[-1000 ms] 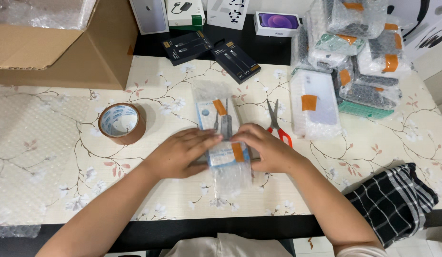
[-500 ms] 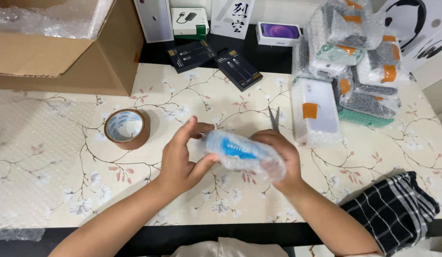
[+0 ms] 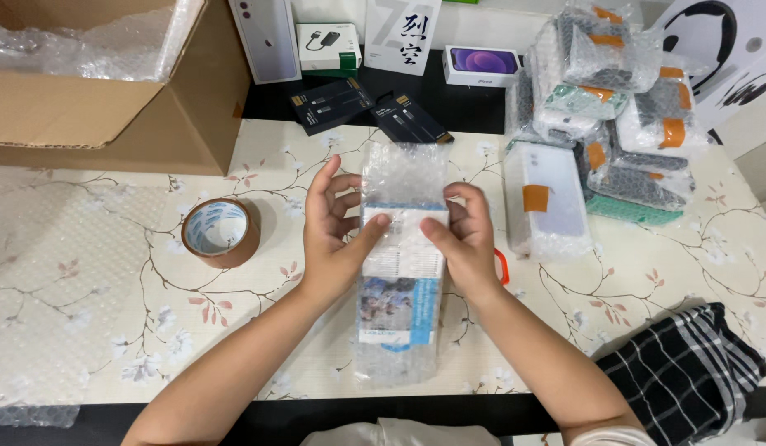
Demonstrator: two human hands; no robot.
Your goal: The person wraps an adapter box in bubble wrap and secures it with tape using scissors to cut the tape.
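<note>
Both hands, the left hand and the right hand, grip a bubble-wrapped box above the flowery surface, near a tape roll.

Two bare forearms and hands, a pale garment at the frame's bottom edge.

The left hand and right hand are bare: no gloves, rings, watch or bracelet show, and the nails are short and unpainted as far as can be told. Both forearms are uncovered up to the bottom edge of the view. Below the dark table edge, between the arms, a cream-coloured garment with soft folds shows; a strip of like pale cloth, perhaps a short sleeve, sits at the right arm's upper end.
</note>
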